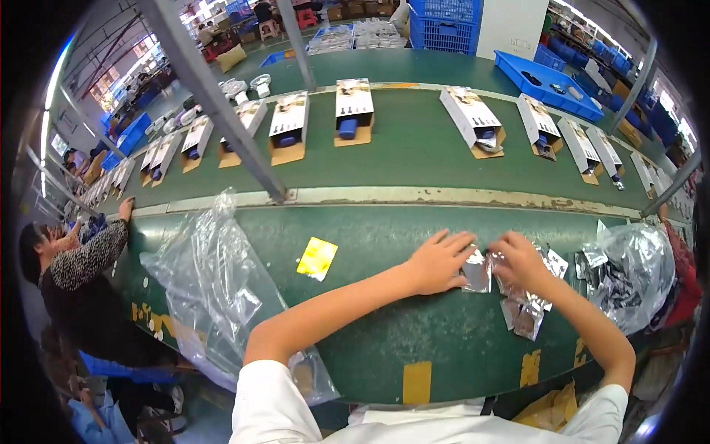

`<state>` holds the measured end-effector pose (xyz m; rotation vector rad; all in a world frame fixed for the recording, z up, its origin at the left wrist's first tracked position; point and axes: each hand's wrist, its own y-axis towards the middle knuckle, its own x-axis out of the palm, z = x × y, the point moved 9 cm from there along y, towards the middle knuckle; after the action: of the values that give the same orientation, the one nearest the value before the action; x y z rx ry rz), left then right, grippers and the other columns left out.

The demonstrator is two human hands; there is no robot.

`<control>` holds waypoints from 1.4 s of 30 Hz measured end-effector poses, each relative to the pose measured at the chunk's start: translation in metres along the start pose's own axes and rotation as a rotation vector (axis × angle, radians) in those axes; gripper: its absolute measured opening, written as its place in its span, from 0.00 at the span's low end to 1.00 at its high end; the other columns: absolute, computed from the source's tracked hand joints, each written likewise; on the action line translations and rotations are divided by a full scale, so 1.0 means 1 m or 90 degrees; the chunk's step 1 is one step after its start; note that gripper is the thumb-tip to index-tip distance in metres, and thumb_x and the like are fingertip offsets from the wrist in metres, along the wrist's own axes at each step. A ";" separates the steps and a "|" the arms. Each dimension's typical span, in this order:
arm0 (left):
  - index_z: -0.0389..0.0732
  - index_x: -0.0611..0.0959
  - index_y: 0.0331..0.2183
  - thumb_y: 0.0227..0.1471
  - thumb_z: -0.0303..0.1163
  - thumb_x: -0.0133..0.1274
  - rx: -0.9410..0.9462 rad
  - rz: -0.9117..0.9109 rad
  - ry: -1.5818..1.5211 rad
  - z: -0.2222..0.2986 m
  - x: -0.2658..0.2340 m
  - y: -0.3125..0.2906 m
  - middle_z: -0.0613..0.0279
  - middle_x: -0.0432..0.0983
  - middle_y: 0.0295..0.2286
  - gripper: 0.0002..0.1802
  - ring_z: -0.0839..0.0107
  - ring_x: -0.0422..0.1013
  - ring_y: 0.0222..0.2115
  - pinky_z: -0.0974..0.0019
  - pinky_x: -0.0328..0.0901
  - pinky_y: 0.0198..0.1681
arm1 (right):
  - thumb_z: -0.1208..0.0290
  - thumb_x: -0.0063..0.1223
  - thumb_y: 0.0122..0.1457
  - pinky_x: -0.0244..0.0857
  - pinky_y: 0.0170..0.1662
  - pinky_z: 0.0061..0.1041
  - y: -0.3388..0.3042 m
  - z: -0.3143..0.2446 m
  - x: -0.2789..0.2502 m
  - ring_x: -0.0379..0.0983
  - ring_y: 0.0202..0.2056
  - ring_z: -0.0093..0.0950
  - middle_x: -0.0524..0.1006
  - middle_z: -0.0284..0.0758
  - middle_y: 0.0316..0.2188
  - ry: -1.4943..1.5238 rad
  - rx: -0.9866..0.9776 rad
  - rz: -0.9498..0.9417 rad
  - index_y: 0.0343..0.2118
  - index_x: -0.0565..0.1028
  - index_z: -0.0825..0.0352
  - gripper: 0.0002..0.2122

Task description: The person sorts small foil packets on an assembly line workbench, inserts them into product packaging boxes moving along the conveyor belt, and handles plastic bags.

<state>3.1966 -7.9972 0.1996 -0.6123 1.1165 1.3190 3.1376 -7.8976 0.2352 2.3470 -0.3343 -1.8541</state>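
My left hand lies low over the green bench with its fingers spread. Its fingertips touch the edge of a flat, shiny silver packet. Just right of that packet, my right hand has its fingers bent down onto another small silver packet, partly hidden beneath them. Several more silver packets lie in a loose pile under and beside my right wrist.
A clear plastic bag sprawls at the left, near a yellow card. Another clear bag holds silver packets at the right. Beyond a metal rail, open white boxes line a green belt. A co-worker stands far left.
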 end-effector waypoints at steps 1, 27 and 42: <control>0.39 0.73 0.60 0.54 0.53 0.58 0.006 0.025 0.039 0.003 -0.006 -0.021 0.49 0.64 0.61 0.39 0.53 0.61 0.63 0.46 0.54 0.66 | 0.72 0.69 0.45 0.68 0.45 0.38 0.003 0.004 0.002 0.71 0.44 0.41 0.72 0.38 0.41 0.036 0.028 -0.025 0.44 0.75 0.63 0.21; 0.43 0.80 0.31 0.48 0.26 0.62 -0.435 0.502 0.183 -0.215 -0.218 -0.166 0.62 0.77 0.31 0.06 0.57 0.76 0.35 0.56 0.69 0.36 | 0.78 0.63 0.52 0.71 0.43 0.33 0.264 0.027 0.006 0.75 0.40 0.33 0.78 0.30 0.35 0.033 -0.043 0.339 0.32 0.82 0.63 0.05; 0.38 0.82 0.45 0.58 0.48 0.57 -0.410 0.197 0.494 -0.295 -0.150 -0.083 0.54 0.78 0.48 0.24 0.59 0.77 0.42 0.58 0.70 0.40 | 0.73 0.60 0.53 0.73 0.45 0.35 0.323 0.134 0.104 0.73 0.44 0.39 0.73 0.40 0.40 -0.074 -0.073 0.167 0.39 0.77 0.72 0.12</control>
<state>3.2092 -8.3378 0.1986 -1.5704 1.4300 1.7889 3.0013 -8.2321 0.1826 2.0173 -0.5078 -1.8328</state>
